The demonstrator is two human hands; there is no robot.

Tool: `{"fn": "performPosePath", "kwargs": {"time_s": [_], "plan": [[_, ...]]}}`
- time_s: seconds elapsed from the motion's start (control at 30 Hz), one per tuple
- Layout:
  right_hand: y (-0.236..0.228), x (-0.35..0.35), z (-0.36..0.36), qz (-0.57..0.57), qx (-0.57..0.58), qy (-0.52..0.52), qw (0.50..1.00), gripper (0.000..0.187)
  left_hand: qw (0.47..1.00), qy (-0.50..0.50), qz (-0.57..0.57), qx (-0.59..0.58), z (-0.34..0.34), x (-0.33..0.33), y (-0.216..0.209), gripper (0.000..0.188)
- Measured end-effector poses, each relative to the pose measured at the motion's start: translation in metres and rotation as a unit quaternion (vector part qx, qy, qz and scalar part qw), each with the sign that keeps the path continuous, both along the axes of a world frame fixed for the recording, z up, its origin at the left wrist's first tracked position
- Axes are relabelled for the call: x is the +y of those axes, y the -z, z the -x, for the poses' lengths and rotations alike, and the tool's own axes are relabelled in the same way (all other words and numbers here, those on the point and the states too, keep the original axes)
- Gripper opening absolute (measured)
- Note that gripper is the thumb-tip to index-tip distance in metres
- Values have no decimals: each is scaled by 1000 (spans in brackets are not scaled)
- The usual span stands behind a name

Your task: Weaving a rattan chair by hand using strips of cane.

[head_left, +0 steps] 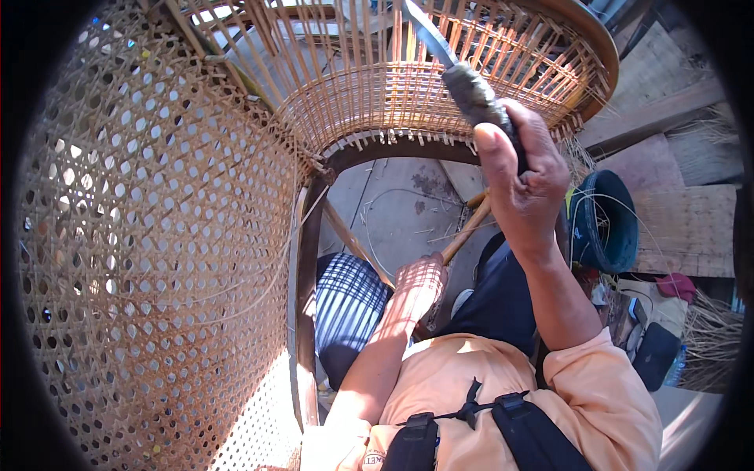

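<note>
My right hand (528,177) is raised on the right, closed around the dark, wrapped handle of a knife (473,93). Its narrow curved blade points up and to the left, in front of the woven cane part (345,98) of a chair. Lower down, my left hand (420,284) is closed at the lower end of a light wooden bar (469,228); its fingertips are hidden. A second slanting bar (349,235) runs down toward the same hand. A large cane mesh panel (165,228) stands to my left, next to the dark chair frame (308,298).
Cut cane ends stick out along the frame's curved upper edge. A dark teal bucket (614,224) lies on the right by wooden boards (679,228). Loose cane strands (711,341), a red item (675,287) and a clear bottle (674,369) lie at far right.
</note>
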State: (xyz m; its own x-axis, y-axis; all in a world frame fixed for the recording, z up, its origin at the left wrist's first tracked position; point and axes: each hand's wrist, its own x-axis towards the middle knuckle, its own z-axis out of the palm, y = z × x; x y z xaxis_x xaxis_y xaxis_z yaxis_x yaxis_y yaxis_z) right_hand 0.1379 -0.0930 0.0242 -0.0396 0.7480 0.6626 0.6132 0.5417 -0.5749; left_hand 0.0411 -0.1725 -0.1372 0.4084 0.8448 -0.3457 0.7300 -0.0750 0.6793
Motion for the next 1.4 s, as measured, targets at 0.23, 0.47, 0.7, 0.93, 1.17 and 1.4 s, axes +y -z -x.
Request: {"fn": "performPosePath", "kwargs": {"time_s": [0.23, 0.47, 0.7, 0.93, 1.17, 1.4], "plan": [[-8, -9, -11, -28, 22, 5, 999, 17, 1000, -2, 14, 15, -4, -1, 6, 27], [4, -13, -18, 39, 15, 18, 999, 18, 1000, 0, 14, 7, -5, -4, 10, 28], [21, -5, -25, 50, -39, 18, 998, 15, 1000, -15, -6, -5, -2, -8, 13, 27], [19, 1, -21, 61, -126, 19, 990, 14, 999, -12, -25, -17, 1, -9, 20, 28], [16, 3, -11, 162, -118, 4, 980, 18, 1000, 16, 5, 24, -2, -4, 6, 29], [2, -15, -14, -16, 110, 7, 994, 16, 1000, -3, 11, 7, -1, -5, -6, 27]]}}
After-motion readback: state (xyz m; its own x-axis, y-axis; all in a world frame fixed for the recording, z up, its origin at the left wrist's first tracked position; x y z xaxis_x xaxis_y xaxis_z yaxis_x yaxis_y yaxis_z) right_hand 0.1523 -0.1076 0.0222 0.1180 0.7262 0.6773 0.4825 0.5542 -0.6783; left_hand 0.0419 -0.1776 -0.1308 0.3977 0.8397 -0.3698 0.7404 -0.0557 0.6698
